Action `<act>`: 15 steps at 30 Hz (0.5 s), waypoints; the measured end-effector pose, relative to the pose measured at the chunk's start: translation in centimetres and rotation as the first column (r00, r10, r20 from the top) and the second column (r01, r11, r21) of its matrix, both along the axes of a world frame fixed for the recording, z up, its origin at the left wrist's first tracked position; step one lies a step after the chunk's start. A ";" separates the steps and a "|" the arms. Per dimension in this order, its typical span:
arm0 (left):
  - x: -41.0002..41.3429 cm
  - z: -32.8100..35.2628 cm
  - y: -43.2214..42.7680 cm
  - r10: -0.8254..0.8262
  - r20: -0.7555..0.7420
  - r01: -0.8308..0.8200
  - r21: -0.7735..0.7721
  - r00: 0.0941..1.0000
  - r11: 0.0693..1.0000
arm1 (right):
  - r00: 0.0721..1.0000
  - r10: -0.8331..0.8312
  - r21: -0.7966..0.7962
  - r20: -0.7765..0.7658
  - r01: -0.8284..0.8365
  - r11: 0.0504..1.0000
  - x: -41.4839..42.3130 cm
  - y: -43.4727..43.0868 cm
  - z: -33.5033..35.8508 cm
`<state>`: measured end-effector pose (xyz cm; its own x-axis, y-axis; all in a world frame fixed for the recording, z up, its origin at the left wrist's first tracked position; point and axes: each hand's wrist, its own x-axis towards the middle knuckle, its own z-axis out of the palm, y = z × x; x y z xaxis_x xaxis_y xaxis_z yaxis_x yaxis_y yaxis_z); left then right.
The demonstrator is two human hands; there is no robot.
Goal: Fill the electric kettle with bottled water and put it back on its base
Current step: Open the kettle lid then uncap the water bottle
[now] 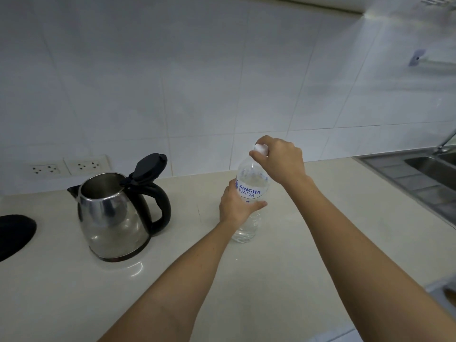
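A clear plastic water bottle (252, 186) with a white and blue label stands upright on the cream counter (308, 243). My left hand (235, 206) is wrapped around its middle. My right hand (280, 156) pinches the white cap (261, 149) on its top. To the left stands a steel electric kettle (111, 218) with a black handle; its black lid (149, 166) is flipped up and the inside looks empty. It sits directly on the counter. A black round base (14, 234) lies at the far left edge, apart from the kettle.
Two white wall sockets (66, 166) sit in the tiled wall behind the kettle. A steel sink (424, 169) with a drainboard and a tap is at the right. The counter's front edge runs along the lower right.
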<state>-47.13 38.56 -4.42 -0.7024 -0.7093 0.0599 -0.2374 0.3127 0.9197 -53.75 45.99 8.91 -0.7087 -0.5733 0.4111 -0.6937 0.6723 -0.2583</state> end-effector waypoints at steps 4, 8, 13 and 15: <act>0.5 0.3 0.0 -0.020 0.007 0.020 -0.008 1.000 1.000 | 1.000 0.022 0.038 0.017 -0.023 0.999 0.3 0.1 0.3; 1.8 0.6 -0.1 -0.018 0.003 0.018 -0.047 1.000 0.999 | 0.995 0.025 0.059 0.094 -0.031 0.998 1.7 -0.2 0.7; 5.0 1.1 -0.9 -0.032 0.023 0.034 -0.087 0.999 0.996 | 0.996 0.025 0.078 0.087 -0.032 0.996 4.3 -0.3 1.4; 6.8 1.5 -1.5 -0.030 0.021 0.032 -0.098 0.999 0.995 | 0.997 0.044 0.088 0.069 -0.050 0.995 5.8 -0.8 2.0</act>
